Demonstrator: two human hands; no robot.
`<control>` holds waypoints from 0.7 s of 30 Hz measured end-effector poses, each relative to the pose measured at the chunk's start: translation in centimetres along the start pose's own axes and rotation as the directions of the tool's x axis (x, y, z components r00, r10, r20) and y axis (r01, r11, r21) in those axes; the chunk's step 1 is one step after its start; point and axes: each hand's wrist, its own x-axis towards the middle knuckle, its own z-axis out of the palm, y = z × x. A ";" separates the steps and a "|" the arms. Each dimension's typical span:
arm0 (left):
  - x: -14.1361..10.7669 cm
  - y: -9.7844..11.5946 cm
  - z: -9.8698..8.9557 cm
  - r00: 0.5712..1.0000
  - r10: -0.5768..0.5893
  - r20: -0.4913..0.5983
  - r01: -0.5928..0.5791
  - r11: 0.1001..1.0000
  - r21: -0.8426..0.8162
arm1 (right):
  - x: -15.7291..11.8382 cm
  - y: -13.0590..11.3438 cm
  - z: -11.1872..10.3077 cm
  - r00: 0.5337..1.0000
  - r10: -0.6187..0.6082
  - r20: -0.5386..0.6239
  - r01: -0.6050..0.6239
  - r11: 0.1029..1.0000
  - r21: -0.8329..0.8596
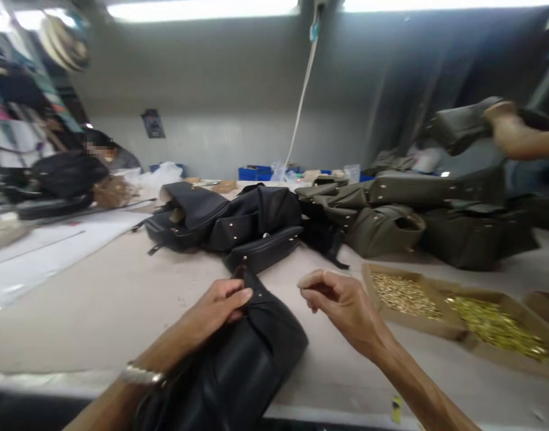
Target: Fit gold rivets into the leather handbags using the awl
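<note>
A black leather bag (238, 365) lies at the table's front edge, reaching away from me. My left hand (227, 302) grips its far end, thumb on top, close to a small brass-coloured stud (260, 294). To the right of the bag, my right hand (330, 293) hovers over the table with thumb and forefinger pinched together. Something tiny seems to show at those fingertips, too small to name. Beside the right wrist stands a cardboard tray (368, 281) of small gold-coloured metal pieces. Next to it is a second tray (469, 344) with shinier, yellow-gold pieces.
Black bags (256, 218) are heaped beyond my hands, with olive-green bags (386, 230) to their right. At the far right, another person's hand (503, 114) holds up a dark bag (463, 126). A co-worker (117, 157) is at the back left. Blue bins (255, 173) line the far side.
</note>
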 end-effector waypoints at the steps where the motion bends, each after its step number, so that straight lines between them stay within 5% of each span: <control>1: -0.2 0.0 0.0 1.000 0.005 -0.004 -0.005 1.000 -0.012 | -0.1 -0.7 0.9 1.000 -0.021 -0.001 0.021 0.998 0.052; 8: -0.2 -0.4 1.9 0.999 0.016 -0.044 -0.024 0.981 -0.195 | 1.0 -1.2 4.4 0.986 -0.135 0.101 0.136 0.991 -0.002; 21: 0.2 -1.2 1.5 0.999 0.031 -0.041 -0.040 0.973 -0.227 | 2.1 -0.3 4.5 0.954 -0.226 0.198 0.234 0.972 -0.017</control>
